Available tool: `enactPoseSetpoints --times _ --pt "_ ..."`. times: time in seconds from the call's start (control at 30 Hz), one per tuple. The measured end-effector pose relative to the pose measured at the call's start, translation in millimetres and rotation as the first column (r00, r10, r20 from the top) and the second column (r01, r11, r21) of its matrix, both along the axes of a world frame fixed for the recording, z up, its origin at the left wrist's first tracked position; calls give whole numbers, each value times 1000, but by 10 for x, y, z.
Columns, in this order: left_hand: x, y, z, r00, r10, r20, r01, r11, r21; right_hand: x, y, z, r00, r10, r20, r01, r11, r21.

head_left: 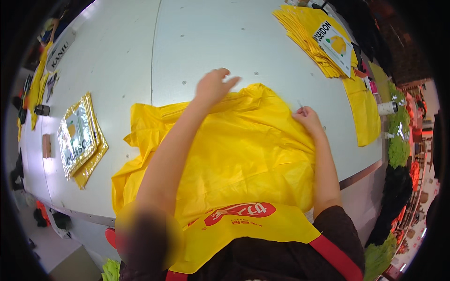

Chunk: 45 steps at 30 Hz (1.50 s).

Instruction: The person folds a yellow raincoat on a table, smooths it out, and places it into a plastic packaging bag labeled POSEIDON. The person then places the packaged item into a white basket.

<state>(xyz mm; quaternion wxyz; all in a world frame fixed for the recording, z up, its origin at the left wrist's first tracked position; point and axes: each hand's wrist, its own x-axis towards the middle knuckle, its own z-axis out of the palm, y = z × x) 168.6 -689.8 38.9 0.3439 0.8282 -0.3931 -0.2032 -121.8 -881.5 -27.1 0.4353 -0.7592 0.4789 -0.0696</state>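
Observation:
A crumpled yellow garment (234, 145) of thin, slightly shiny fabric lies spread on the table in front of me, with loose folds at its left side. Over its far edge, my left hand (214, 87) has its thumb and fingers apart and holds nothing; the left forearm crosses above the fabric. Beside the garment's upper right edge, my right hand (308, 120) is closed in a pinch. A small thin thing pokes up from those fingertips, too blurred to name. The yellow apron (262, 239) I wear, with red straps, meets the garment's near edge.
On the pale table (201, 51), a fanned stack of yellow packs (300, 37) stands at the far right. Folded yellow fabric (361, 112) and a white thread cone (387, 108) lie nearer the right edge. Several packaged yellow pieces (80, 136) and dark scissors (50, 86) are at left.

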Motion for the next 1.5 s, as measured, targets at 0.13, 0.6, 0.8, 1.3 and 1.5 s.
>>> enactPoseSetpoints --times 0.13,0.6,0.8,1.3,1.5 --pt "-305 -423 -84 945 -325 -46 308 831 464 -81 265 -129 990 42 137 -27 994 -109" --pt "-533 761 29 791 -239 -563 -128 836 -534 -601 932 198 871 13 490 129 958 -256" --pt "-545 1106 0 810 -332 -484 -39 792 -610 -630 984 398 862 151 485 9 950 -312" --pt "-355 4508 -619 859 368 -355 -293 924 247 -1718 1123 59 961 92 260 -146 969 198" --pt "-1661 3743 -242 745 648 159 -643 634 430 -1489 1699 3 988 143 51 -138 986 -91"
